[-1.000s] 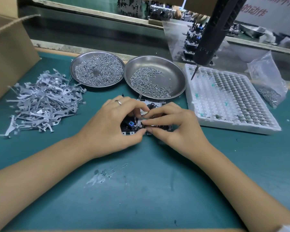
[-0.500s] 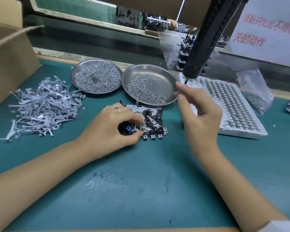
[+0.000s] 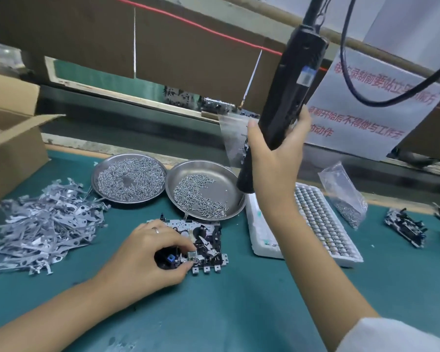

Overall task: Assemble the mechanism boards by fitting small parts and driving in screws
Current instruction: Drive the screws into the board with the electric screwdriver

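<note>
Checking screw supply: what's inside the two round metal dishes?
Both hold small screws: the left dish is nearly covered, the right dish has a sparse patch. The screwdriver hides its right rim.

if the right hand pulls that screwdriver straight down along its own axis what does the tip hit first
Probably the right-hand screw dish: the right hand grips the hanging electric screwdriver, whose lower end sits over that dish's right rim. Depth is unclear; it could land on the white parts tray instead.

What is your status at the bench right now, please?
Right hand grips hanging screwdriver, raised. Left hand pinches mechanism board on mat. Nothing between driver and board.
</note>
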